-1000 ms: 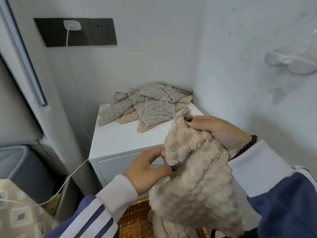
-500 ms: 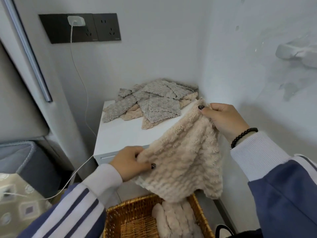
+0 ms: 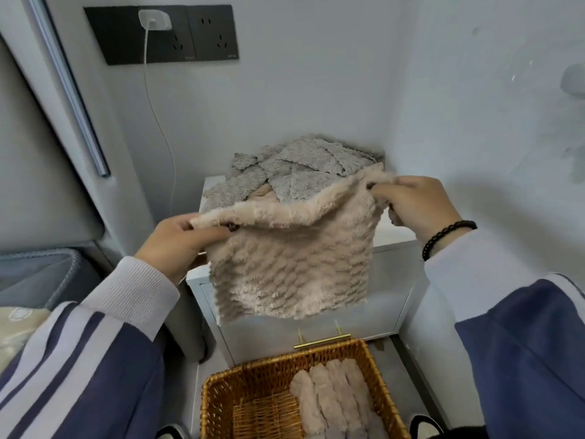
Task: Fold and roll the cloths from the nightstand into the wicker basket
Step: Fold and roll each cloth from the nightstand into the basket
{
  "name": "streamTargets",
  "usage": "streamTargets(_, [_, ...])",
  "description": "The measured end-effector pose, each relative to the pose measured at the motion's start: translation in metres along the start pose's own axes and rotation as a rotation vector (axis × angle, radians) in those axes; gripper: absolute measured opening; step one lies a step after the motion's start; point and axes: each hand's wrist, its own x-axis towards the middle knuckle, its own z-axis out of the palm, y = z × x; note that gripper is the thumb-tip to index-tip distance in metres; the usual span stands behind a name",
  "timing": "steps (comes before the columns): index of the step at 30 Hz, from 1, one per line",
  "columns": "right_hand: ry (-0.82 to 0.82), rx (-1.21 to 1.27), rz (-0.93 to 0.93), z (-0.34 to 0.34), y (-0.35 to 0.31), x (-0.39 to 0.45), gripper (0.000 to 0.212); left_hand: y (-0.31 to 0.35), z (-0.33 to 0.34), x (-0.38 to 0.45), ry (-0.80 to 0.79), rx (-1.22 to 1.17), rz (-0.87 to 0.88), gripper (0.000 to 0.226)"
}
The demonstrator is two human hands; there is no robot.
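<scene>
Pale grey walls (image 3: 316,90) fill most of the frame, meeting in a corner right of centre. Along the left edge runs a padded grey headboard panel (image 3: 34,172) with a slim metal strip (image 3: 68,87) slanting down it. Below that, at lower left, a grey bed edge (image 3: 38,274) shows with a patterned cream cover beneath it.

The white nightstand (image 3: 392,274) sits in the corner at mid-frame, its drawer front carrying a brass handle (image 3: 321,341). On its top, toward the back, lies a loose heap of grey cloths (image 3: 304,169) with a beige one peeking from under them.

At the bottom centre stands the wicker basket (image 3: 221,391), on the floor just in front of the nightstand. Four rolled beige cloths (image 3: 335,400) lie side by side along its right half; the left half shows bare weave.

In front of the nightstand hangs a beige fluffy cloth (image 3: 291,264), stretched out between two hands. The left hand (image 3: 177,242) pinches its upper left corner between thumb and curled fingers; the right hand (image 3: 418,204) grips the upper right corner the same way, a dark bead bracelet (image 3: 446,236) at the wrist.

At upper left, a black socket panel (image 3: 202,36) holds a white charger (image 3: 154,19), its cable (image 3: 161,128) trailing down the wall.
</scene>
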Motion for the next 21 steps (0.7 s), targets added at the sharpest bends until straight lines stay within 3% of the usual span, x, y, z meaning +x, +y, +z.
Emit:
streamTargets(2, [-0.011, 0.239, 0.093, 0.001, -0.008, 0.002, 0.017, 0.007, -0.001, -0.003, 0.086, -0.112, 0.008, 0.011])
streamTargets(6, [-0.122, 0.276, 0.175, 0.013, -0.004, -0.001, 0.015, 0.001, 0.0, 0.001, 0.228, 0.138, 0.016, 0.011])
streamTargets(8, [-0.169, 0.283, 0.222, 0.023, 0.003, -0.002, 0.01, -0.005, 0.002, 0.004, 0.174, 0.157, -0.048, 0.01])
streamTargets(11, [-0.174, 0.329, 0.292, 0.033, 0.015, 0.003, 0.037, -0.012, 0.001, 0.015, 0.064, 0.063, -0.172, 0.016])
streamTargets(13, [-0.192, 0.344, 0.347, 0.039, 0.021, 0.008, 0.028, -0.016, 0.001, 0.024, 0.035, 0.04, -0.202, 0.022])
streamTargets(16, [-0.191, 0.408, 0.41, 0.051, 0.036, 0.017, 0.02, -0.026, 0.004, 0.04, 0.053, -0.037, -0.213, 0.021])
streamTargets(21, [-0.112, 0.491, 0.378, 0.069, 0.048, 0.035, 0.044, -0.049, 0.01, 0.065, 0.132, -0.184, -0.114, 0.013])
